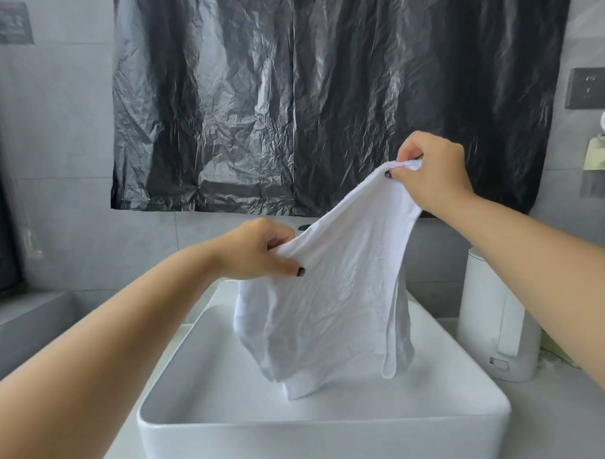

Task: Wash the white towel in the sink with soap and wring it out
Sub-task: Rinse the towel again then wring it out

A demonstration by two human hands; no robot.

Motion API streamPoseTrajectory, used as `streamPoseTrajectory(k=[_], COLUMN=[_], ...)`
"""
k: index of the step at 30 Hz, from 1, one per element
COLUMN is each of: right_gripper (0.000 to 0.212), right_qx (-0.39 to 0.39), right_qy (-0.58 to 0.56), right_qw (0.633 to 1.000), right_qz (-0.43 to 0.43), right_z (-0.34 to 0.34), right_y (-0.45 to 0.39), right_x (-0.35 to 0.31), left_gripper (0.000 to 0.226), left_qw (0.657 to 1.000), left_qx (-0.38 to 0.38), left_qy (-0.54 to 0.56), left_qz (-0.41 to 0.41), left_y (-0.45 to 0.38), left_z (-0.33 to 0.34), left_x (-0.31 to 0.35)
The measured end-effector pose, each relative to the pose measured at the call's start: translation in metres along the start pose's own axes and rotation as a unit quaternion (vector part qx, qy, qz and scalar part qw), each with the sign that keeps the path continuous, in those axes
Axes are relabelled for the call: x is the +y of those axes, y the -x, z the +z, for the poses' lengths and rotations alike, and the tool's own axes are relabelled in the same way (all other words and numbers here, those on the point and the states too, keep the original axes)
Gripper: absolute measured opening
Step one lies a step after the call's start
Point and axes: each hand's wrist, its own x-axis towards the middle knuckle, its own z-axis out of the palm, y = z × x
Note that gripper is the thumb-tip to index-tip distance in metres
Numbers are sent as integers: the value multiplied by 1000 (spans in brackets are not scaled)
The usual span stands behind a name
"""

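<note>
While both my hands, left [259, 250] and right [430, 172], pinch the towel [333, 299] spread over the sink [321, 432], item: lower evenly, edges gathered.

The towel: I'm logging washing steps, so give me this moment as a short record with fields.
towel: white towel, hanging spread between two hands, lower end dangling into the sink
left hand: left hand pinches the lower top corner
right hand: right hand pinches the higher top corner
sink: white rectangular sink; no water or suds visible
tap: mostly hidden behind the towel
soap: none identifiable
beside sink: white container on the right
backdrop: black plastic sheet on the wall
stage: judging by this, washing not yet begun
</note>
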Motion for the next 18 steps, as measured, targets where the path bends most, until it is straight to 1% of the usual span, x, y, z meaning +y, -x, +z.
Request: streamPoseTrajectory(k=[3,6,8,10,12,14,16,18], right_gripper=[8,10,9,14,15,17,17,15], right_qx=[9,20,28,17,11,13,16,12], right_qy=[1,8,6,17,32,37,28,26], right_qw=[1000,999,998,997,996,995,994,995], right_qz=[9,25,55,75,83,94,100,92], right_z=[-1,-3,-6,-8,-9,-10,-10,-11], right_y=[-4,-8,-9,-8,-8,-7,-7,-6], right_x=[3,7,13,19,24,26,27,25], left_gripper=[34,47,46,40,40,50,61,61], left_qw=[999,995,987,984,984,984,981,972], left_qx=[4,73,119,147,158,159,129,87], left_qy=[38,68,106,97,79,76,146,209], left_qz=[-10,-14,3,24,27,16,-12,-58], left_y=[4,8,10,11,12,14,18,21], left_z=[3,8,11,10,7,5,5,7], left_x=[-3,-10,-16,-19,-18,-15,-14,-13])
